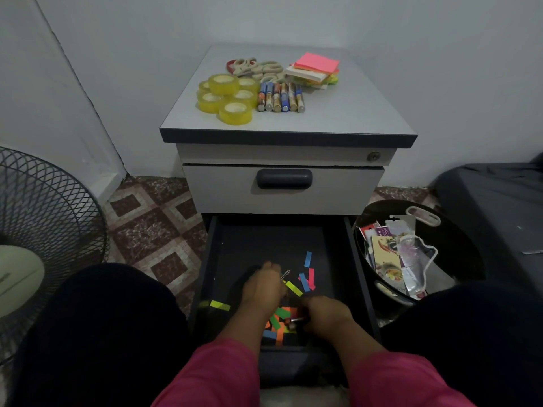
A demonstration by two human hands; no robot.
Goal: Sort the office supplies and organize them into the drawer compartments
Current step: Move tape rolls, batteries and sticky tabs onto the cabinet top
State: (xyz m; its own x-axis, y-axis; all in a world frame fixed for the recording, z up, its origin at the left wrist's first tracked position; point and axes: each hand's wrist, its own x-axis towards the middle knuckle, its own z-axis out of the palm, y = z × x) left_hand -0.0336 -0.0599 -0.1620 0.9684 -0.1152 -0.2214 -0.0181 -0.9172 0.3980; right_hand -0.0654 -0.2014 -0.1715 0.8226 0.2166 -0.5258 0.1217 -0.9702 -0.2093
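Note:
The bottom drawer [214, 259] of a small cabinet is pulled out, dark inside. Several coloured paper strips [305, 277] lie scattered on its floor, with more [279, 321] near the front. My left hand [263, 286] is down in the drawer with curled fingers, holding a small metal key-like piece [285, 274]. My right hand [324, 314] grips a small metal-tipped object [293, 321] low over the strips. On the cabinet top [352, 113] sit several yellow tape rolls [226, 98], a row of batteries [280, 96], scissors [258, 67] and stacked sticky notes [316, 69].
A black bin [458, 248] with packaging and cards stands right of the drawer. A fan [44, 230] stands at the left on the tiled floor. The middle drawer [283, 186] is shut. My knees flank the open drawer.

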